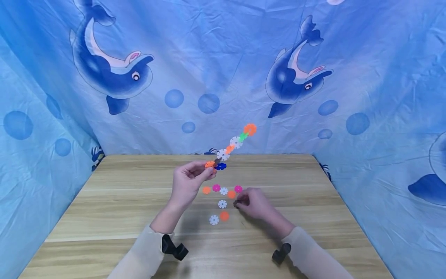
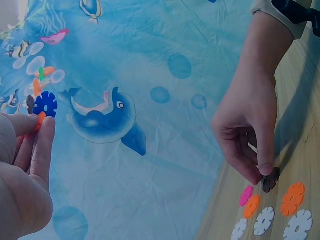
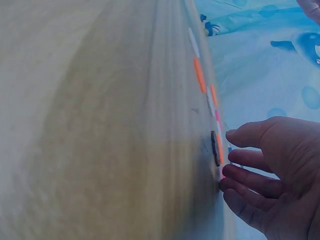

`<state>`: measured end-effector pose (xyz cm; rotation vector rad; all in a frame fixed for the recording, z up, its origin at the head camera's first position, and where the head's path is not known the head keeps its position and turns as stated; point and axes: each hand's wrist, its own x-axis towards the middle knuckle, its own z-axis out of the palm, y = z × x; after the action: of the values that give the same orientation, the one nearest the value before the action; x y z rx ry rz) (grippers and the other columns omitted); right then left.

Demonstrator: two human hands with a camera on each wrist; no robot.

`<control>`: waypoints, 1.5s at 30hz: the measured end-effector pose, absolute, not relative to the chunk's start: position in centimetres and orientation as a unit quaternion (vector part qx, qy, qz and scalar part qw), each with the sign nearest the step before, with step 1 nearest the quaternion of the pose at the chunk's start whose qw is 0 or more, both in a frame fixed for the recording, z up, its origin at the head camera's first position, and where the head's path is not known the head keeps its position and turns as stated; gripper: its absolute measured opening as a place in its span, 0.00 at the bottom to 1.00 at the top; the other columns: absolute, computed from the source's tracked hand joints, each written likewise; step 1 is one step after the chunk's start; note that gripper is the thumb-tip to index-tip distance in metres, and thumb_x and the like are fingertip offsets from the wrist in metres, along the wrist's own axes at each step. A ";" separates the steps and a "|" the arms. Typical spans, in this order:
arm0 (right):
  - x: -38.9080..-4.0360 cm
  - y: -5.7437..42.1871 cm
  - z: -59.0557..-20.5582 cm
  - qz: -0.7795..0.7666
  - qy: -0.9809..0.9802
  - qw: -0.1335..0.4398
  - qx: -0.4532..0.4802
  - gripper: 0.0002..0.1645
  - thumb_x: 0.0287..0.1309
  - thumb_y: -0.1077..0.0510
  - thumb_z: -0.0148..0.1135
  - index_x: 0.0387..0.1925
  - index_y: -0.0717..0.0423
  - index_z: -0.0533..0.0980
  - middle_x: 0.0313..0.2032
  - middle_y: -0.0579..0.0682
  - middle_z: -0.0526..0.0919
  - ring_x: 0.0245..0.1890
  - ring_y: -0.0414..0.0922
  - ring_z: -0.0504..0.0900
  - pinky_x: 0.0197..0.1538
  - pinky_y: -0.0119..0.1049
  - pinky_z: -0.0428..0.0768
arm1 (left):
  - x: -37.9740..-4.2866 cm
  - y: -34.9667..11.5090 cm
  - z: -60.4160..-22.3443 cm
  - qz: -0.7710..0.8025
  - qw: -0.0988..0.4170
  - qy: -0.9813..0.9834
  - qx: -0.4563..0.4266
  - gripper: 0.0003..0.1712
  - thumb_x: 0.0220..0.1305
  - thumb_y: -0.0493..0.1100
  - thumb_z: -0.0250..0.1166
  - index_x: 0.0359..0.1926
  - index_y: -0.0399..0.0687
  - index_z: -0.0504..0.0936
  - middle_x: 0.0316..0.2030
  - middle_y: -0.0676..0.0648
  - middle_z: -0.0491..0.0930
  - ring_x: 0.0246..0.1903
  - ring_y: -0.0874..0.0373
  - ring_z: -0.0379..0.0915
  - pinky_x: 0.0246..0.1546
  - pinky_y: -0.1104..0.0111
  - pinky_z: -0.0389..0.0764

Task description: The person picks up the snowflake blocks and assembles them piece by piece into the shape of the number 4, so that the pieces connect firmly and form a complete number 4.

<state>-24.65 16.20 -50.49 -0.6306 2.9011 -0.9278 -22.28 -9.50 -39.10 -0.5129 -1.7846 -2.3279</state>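
Between thumb and fingers my left hand [image 1: 188, 180] pinches an orange notched disc [image 1: 210, 165] at the lower end of a chain of interlocking plastic discs. Beside it are a dark blue disc [image 1: 220, 166] and a brown one. The chain slants up and right through white, orange and green discs to an orange disc [image 1: 250, 129]. My right hand [image 1: 256, 203] is low over the table, its thumb and fingertips right at a dark brown disc [image 2: 271, 180]. Seen from the right wrist, the brown disc [image 3: 215, 148] lies along the tabletop, with thumb and fingers spread beside it.
Loose discs lie on the wooden table [image 1: 104, 217] between the hands: several white ones [image 1: 222, 204], orange ones [image 1: 224, 216] and pink ones [image 1: 216, 188]. Blue cloth [image 1: 223, 58] with printed dolphins hangs behind the table and at both sides.
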 end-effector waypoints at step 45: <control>-24.9 17.2 -46.8 -0.430 0.887 -0.038 -0.162 0.10 0.60 0.68 0.72 0.41 0.53 0.87 0.36 0.47 0.91 0.35 0.38 0.87 0.41 0.29 0.89 | -22.2 -9.1 -39.3 -0.774 0.074 -0.607 -0.168 0.16 0.67 0.28 0.71 0.52 0.19 0.82 0.36 0.53 0.93 0.38 0.58 0.92 0.45 0.63 0.92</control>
<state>-24.89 17.25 -46.76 -0.5222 2.8564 -1.3838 -22.17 -9.09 -39.28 -0.5045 -1.8208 -2.3218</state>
